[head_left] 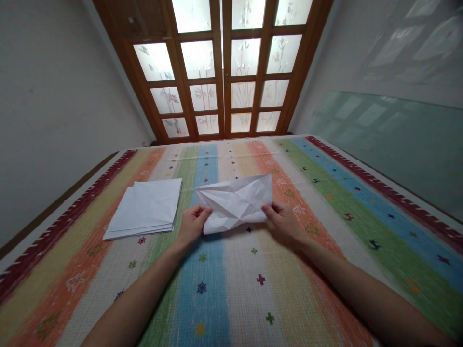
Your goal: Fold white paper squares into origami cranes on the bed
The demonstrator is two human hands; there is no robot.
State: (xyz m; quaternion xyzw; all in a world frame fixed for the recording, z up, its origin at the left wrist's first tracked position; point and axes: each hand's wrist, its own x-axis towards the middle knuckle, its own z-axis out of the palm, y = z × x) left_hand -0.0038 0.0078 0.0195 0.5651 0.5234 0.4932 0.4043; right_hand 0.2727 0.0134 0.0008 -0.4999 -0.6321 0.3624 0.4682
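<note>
A white sheet of paper (237, 200) with several crossing creases is held just over the table, in the middle of the head view. My left hand (194, 222) grips its lower left edge, thumb on top and fingers behind. On the other side, my right hand (284, 219) pinches the right edge the same way. The sheet bows a little, and its creases meet near the centre. Fingers under the paper are partly hidden. Left of my left hand lies a stack of white paper (146, 205), its sheets slightly out of line.
A striped, patterned tablecloth (246, 299) covers the table. Wooden doors with frosted panes (206, 96) stand beyond the far edge. White walls rise on both sides, and a pale green glass panel (398, 144) leans or hangs at the right.
</note>
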